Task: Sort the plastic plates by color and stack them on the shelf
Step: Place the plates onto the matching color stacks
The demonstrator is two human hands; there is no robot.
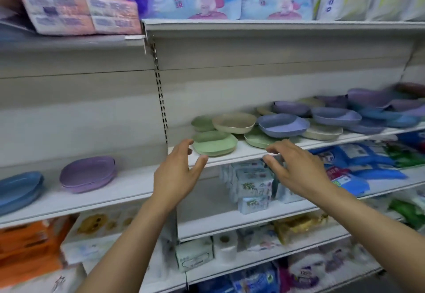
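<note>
Both bare forearms reach up toward the shelf (241, 152). The left hand (178, 169) is spread wide and holds nothing, its fingertips just short of the green plates (215, 144) stacked at the shelf's front edge. The right hand (296, 166) is also wide and empty, its fingers over the shelf lip in front of another green plate (257, 139). Behind lie a cream plate (234, 122) and a blue plate (282, 124), then a mixed jumble of purple and blue ones (368, 106). On the left bay sit a purple stack (88, 174) and a blue stack (20, 189).
</note>
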